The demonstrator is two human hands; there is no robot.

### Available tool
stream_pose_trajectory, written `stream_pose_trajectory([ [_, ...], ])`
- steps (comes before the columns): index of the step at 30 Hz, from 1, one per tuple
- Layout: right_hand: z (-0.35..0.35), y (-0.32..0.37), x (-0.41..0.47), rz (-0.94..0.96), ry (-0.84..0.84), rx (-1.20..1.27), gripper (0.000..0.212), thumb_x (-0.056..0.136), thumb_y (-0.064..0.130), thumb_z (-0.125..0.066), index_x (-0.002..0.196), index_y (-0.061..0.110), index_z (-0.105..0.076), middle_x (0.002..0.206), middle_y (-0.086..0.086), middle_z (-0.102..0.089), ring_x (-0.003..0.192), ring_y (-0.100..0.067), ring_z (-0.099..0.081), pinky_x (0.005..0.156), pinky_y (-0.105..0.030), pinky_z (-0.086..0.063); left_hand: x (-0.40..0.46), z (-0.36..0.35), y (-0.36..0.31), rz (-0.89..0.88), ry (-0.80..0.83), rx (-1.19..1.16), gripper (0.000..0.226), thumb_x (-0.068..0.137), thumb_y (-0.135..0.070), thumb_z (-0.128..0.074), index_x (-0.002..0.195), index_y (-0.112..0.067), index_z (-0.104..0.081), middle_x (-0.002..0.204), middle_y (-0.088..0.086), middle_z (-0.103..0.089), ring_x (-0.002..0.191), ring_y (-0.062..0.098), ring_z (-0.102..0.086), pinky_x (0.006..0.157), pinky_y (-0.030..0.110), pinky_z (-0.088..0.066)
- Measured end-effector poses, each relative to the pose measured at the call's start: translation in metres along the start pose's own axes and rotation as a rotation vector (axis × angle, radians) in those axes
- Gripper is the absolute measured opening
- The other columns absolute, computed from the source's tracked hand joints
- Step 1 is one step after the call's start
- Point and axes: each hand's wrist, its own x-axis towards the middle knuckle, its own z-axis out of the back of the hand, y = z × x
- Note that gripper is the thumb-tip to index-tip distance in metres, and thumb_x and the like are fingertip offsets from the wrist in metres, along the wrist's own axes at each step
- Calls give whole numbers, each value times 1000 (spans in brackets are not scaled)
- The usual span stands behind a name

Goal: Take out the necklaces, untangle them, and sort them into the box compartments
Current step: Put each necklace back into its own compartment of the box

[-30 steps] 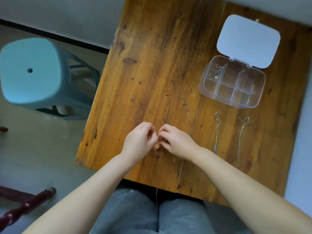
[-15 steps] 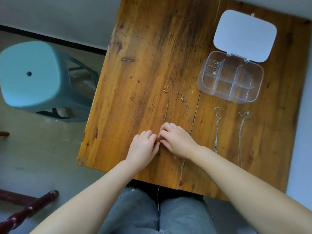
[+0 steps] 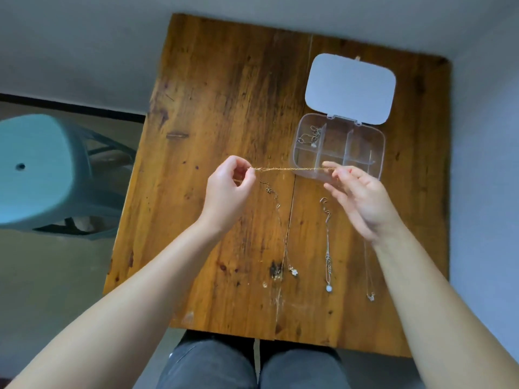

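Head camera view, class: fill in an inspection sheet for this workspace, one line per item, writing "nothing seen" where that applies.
Surface: worn wooden table, dark stains and a crack down its middle.
Job's things: clear compartment box, lid open, one necklace in its far-left compartment; gold chain stretched in the air between both hands; three necklaces laid out straight on the table.
Clutter: nothing seen.
Hands: left hand and right hand each pinch one end of the gold chain.
Cables: nothing seen.
Surroundings: teal stool to the left, grey floor, pale wall.
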Motion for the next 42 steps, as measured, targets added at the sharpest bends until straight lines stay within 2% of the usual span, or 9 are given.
stream_pose_trajectory([
  [4,33,28,43,-23,-110,291,17,98,14,-44,89,11,-58,108,-10,-67,106,-21,-66,96,-35,-50,39,-58,-33,2,38,7,8,91,-16,-55,82,-16,-57,74,-9,-55,66,3,-50,58,1,-38],
  [14,49,22,129,-95,-145,-479,18,94,12,-48,98,13,-66,102,-7,-69,99,-23,-66,88,-36,-56,101,-156,-56,-200,205,556,21,91,-19,-54,107,-10,-63,110,11,-61,100,27,-53,74,33,-44],
  [17,52,11,103,48,-165,-590,24,94,13,-48,112,18,-63,110,-2,-66,102,-15,-64,89,-33,-55,83,-145,-53,-324,189,487,23,90,-15,-52,112,-10,-58,104,11,-62,93,24,-55,70,35,-47],
  [22,55,-44,4,7,-106,-642,30,90,4,-41,93,25,-62,87,10,-66,80,-10,-65,62,-12,-44,8,-128,-19,-573,433,451,18,89,-11,-52,104,-8,-61,96,11,-65,87,28,-58,65,36,-49],
  [26,51,-98,-41,-172,-247,-743,28,92,3,-43,110,15,-61,112,-3,-60,98,-15,-59,75,-11,-41,-3,-143,10,-559,534,808,43,92,-15,-53,133,-8,-45,138,17,-45,126,35,-41,96,46,-42],
  [29,37,-108,-46,-128,-335,-783,27,93,8,-46,117,14,-58,119,-5,-55,93,-12,-56,70,-7,-37,5,-145,15,-642,563,864,31,89,-6,-57,119,-6,-54,127,16,-52,117,33,-45,91,43,-44],
  [33,14,-109,-37,-41,-405,-851,33,94,18,-51,126,14,-52,128,-6,-50,113,-19,-51,87,-23,-44,13,-140,15,-705,610,858,24,93,-7,-49,116,-3,-54,121,15,-52,110,30,-46,89,38,-42],
  [38,0,-110,-24,23,-403,-1032,45,92,27,-56,134,14,-47,134,-8,-45,121,-26,-41,97,-35,-41,6,-123,5,-562,567,535,11,93,-11,-47,97,-5,-55,101,13,-60,91,27,-54,73,37,-51],
  [42,3,-107,-14,44,-450,-1086,34,94,24,-54,125,12,-53,128,-10,-50,116,-28,-45,94,-37,-43,9,-123,4,-539,544,660,29,92,-13,-51,120,-7,-49,115,13,-56,105,30,-52,78,39,-50],
])
